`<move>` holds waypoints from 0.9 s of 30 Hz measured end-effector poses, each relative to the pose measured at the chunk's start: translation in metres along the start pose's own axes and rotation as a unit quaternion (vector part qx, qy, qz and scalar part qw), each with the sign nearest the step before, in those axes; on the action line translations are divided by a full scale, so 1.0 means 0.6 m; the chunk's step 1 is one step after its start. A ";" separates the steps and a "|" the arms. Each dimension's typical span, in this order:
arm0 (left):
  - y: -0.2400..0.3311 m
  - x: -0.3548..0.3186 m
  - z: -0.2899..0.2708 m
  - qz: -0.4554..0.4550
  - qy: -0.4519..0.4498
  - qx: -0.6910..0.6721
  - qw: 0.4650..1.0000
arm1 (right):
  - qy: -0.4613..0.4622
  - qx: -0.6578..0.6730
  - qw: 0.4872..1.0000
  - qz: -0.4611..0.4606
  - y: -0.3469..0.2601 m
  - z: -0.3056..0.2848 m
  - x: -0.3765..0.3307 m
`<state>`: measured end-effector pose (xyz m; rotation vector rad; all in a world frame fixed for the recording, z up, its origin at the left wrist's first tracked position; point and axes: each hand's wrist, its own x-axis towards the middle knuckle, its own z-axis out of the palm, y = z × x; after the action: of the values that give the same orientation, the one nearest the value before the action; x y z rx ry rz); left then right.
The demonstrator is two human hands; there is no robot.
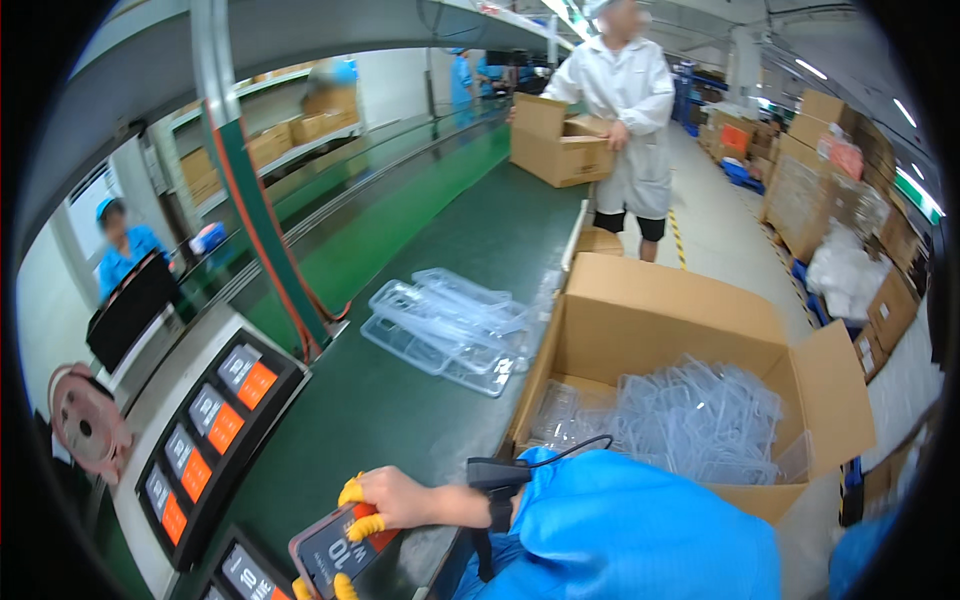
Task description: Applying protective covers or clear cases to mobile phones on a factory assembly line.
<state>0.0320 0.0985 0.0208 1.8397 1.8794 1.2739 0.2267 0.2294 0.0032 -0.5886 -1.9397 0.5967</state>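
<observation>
A slim grey-and-orange retail box [338,552] with a printed face lies over the green work surface at the lower edge. My right hand [397,498], with yellow finger covers, grips its upper right side, fingers closed around the edge. Only covered fingertips of my left hand [343,586] show at the bottom of the picture, against the box's near end; the rest is cut off. To the left, a black tray [262,415] holds several similar boxes, and part of a second black tray [205,578] with more boxes appears below it.
Clear plastic blister trays [445,325] are piled on the green bench [400,425]. An open carton [680,290] full of clear plastic pieces [700,420] stands on my right. Beyond it, a person in a white coat [630,120] handles another carton [560,155]. A metal post [250,190] rises left.
</observation>
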 end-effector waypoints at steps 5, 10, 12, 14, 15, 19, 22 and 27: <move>-0.011 0.013 0.004 0.045 0.059 0.109 0.991 | 0.052 -0.019 0.998 -0.033 0.001 0.004 -0.003; -0.015 0.030 -0.019 -0.087 -0.082 -0.191 0.974 | 0.043 -0.002 0.999 0.016 0.000 0.001 -0.008; -0.040 0.027 -0.014 -0.072 -0.120 -0.274 0.951 | 0.051 0.105 0.990 0.078 0.004 0.002 -0.010; -0.094 0.009 0.030 -0.058 -0.118 -0.366 0.921 | 0.047 0.292 0.937 0.184 -0.004 0.012 -0.007; -0.096 0.012 0.054 -0.039 -0.147 -0.279 0.948 | 0.048 0.334 0.922 0.188 -0.001 0.017 -0.009; -0.067 0.000 0.119 -0.014 -0.268 -0.156 0.951 | 0.016 0.385 0.901 0.197 0.001 0.017 -0.018; -0.094 -0.006 0.141 0.011 -0.211 -0.015 0.977 | -0.001 0.340 0.917 0.211 -0.006 0.006 -0.022; -0.083 -0.011 0.137 0.000 -0.170 0.095 0.981 | 0.032 0.450 0.859 0.243 -0.005 0.018 -0.021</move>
<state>0.0541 0.1346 -0.0654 1.9968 1.8610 0.7379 0.2215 0.2174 -0.0077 -0.4580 -1.2129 1.6528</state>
